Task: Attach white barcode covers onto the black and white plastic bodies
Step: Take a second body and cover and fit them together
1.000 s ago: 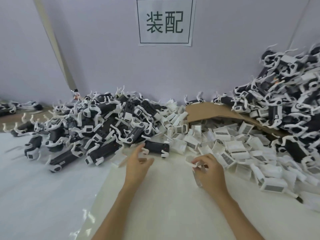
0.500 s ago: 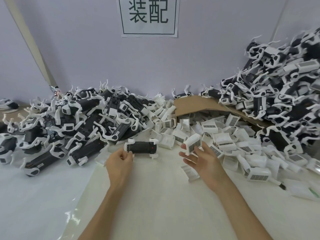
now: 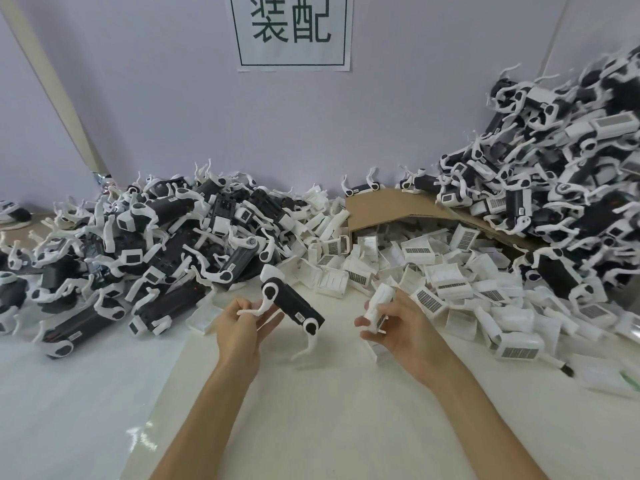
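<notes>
Above the cream mat [image 3: 311,410], now lifting body [image 3: 292,301] in left hand [image 3: 239,327], gripping cover [image 3: 377,308] in right hand [image 3: 401,329]; loose covers [image 3: 450,271] crowding two o'clock.

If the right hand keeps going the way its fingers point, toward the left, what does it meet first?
Probably the black body held in the left hand; bare table shows between them, though depth is unclear.

bright, even lighting | soft shadows | glare on table [image 3: 145,441] | edges warped
</notes>
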A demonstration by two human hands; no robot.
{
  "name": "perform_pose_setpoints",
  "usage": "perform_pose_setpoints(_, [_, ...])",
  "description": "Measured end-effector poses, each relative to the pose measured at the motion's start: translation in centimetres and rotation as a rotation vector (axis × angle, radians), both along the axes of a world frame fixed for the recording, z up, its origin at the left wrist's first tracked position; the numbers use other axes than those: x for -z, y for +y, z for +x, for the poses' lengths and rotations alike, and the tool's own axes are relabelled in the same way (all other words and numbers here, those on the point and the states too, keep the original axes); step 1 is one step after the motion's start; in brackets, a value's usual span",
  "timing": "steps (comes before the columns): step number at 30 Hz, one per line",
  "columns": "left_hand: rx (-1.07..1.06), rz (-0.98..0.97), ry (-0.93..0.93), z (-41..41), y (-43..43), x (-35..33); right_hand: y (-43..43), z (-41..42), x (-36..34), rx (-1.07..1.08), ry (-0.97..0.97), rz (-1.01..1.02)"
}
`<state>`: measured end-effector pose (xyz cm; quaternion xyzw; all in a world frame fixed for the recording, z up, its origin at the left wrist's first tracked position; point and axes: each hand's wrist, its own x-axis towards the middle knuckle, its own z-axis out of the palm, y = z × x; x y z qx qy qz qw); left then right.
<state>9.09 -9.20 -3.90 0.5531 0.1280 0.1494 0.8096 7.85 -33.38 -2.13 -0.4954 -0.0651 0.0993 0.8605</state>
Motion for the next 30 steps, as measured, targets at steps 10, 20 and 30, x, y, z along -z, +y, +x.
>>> perform_pose_setpoints(10, [0.134,-0.264,0.036,0.1,-0.5,-0.1,0.6,-0.3,-0.1,-0.022,0.055,0.231])
perform_pose_setpoints(20, [0.292,-0.315,0.047,-0.3,-2.5,-0.2,0.8,-0.2,0.1,0.034,-0.132,-0.058])
perform_pose_setpoints(30, [0.438,-0.227,0.053,-1.4,-4.0,-0.6,1.4,-0.6,0.1,0.052,-0.232,-0.303])
